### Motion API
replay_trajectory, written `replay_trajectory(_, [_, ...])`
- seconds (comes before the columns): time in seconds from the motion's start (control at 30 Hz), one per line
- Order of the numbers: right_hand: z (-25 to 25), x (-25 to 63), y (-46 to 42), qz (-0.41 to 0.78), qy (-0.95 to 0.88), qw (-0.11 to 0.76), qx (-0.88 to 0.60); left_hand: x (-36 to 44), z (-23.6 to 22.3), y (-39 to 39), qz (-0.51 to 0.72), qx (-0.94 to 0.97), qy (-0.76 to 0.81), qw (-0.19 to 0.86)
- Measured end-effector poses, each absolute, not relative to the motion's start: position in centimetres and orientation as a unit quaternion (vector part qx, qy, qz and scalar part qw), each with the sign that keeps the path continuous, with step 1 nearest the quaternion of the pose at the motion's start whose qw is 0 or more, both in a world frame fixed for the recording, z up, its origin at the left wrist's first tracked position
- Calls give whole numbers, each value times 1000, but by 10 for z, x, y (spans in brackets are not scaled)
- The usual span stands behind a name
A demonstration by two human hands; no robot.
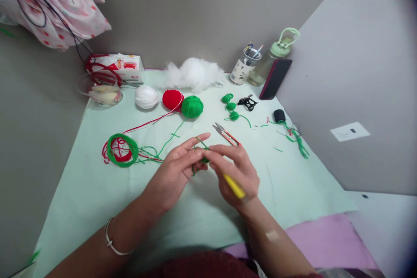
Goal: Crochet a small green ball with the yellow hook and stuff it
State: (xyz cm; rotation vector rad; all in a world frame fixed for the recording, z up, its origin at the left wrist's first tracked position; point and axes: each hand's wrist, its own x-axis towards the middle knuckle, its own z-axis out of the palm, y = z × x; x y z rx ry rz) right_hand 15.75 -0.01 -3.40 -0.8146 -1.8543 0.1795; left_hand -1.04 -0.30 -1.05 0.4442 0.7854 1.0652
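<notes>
Near the middle of the table, my left hand point(172, 167) pinches a small piece of green crochet work point(204, 160), with green yarn running over its raised index finger. My right hand point(239, 169) is closed around a crochet hook with a yellow handle point(234, 186); its tip meets the green work and is hidden by the fingers. Just beyond my hands lie orange-handled thread snips point(227, 134). A green yarn ball point(192, 107) trails a strand toward loops of green and red yarn point(122, 150) on the left.
A red yarn ball point(172, 100) and white yarn ball point(146, 97) sit behind, near white stuffing point(195, 74). Small green balls point(231, 106), black scissors point(248, 102) and a black piece with green strands point(279, 116) lie right. A pen cup point(243, 69), bottle point(263, 67) and phone point(276, 79) stand behind.
</notes>
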Motion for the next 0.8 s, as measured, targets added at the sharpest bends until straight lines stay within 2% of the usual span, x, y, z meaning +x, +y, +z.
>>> replay_trajectory(0.13, [-25,154,8,327,-603,629,-367,-15,-8,2,504,208,352,761])
replay_trajectory(0.23, [-23,150,13,429,-550,621,-359,-14,-9,-1,506,253,350,747])
replay_trajectory(0.33, [-24,147,12,392,-595,600,-364,-10,-10,-5,502,290,359,731])
replay_trajectory(0.47, [-29,146,5,240,-689,579,-364,-7,-11,-7,519,293,400,696])
replay_trajectory(0.6, [-32,150,1,79,-758,538,-359,-9,-14,-2,495,226,364,756])
replay_trajectory(0.67, [-30,154,4,127,-732,561,-365,-12,-16,2,482,206,327,786])
replay_trajectory(0.8, [-24,158,14,359,-572,625,-391,-18,-16,6,501,210,315,778])
